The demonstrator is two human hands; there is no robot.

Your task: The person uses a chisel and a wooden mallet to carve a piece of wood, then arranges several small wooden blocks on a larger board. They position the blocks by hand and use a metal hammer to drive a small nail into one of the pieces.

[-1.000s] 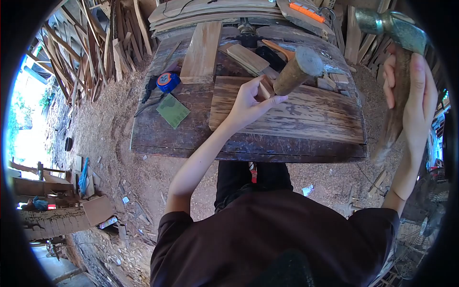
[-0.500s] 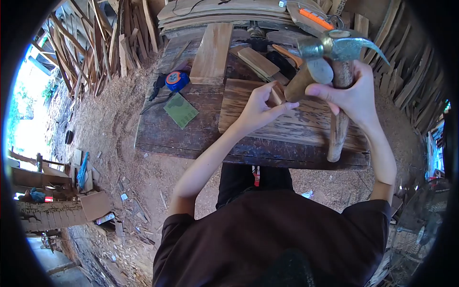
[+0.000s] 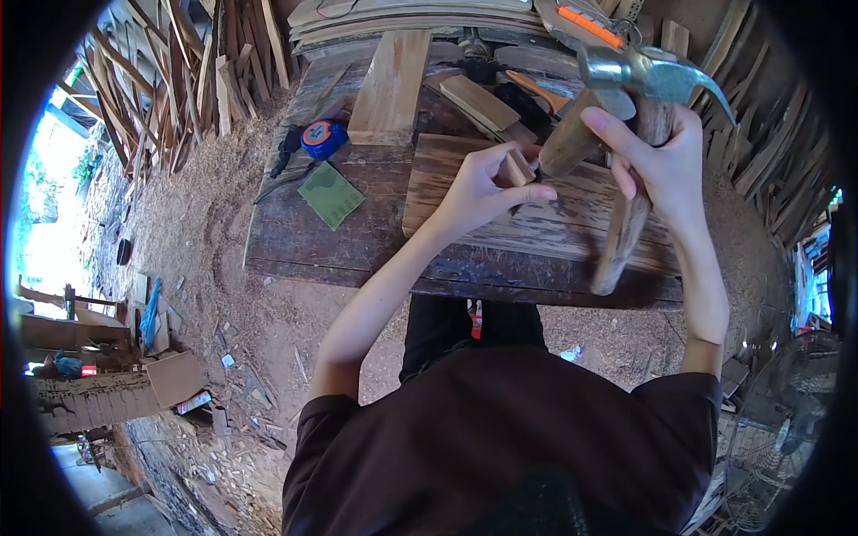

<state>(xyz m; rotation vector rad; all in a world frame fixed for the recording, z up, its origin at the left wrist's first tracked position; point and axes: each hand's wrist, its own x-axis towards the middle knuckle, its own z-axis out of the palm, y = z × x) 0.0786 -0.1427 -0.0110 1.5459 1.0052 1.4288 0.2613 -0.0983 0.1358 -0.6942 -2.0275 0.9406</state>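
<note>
My left hand (image 3: 483, 196) is closed round a small wooden block (image 3: 517, 167), thumb below it and fingers above. My right hand (image 3: 666, 165) grips a claw hammer (image 3: 657, 79) by the upper handle, its metal head up and claw to the right. The same hand also holds a wooden-handled tool (image 3: 570, 136), thumb along its thick round grip. That tool slants down left, and its dark lower end meets the block at my left fingers. Below both hands lies a wide, streaky board (image 3: 572, 223) on the dark workbench (image 3: 349, 250).
Left on the bench are a blue-and-orange tape measure (image 3: 323, 138), green sandpaper (image 3: 331, 194) and a plank (image 3: 391, 89). Behind my hands lie wood pieces (image 3: 480, 105) and an orange-handled tool (image 3: 539, 87). Upright wood strips (image 3: 179, 80) stand around; shavings cover the floor (image 3: 241, 214).
The hammer has tilted, its handle end swinging left and its head moving right. The wooden-handled tool stays against the block, its dark lower end now showing more. The whole view has shifted slightly.
</note>
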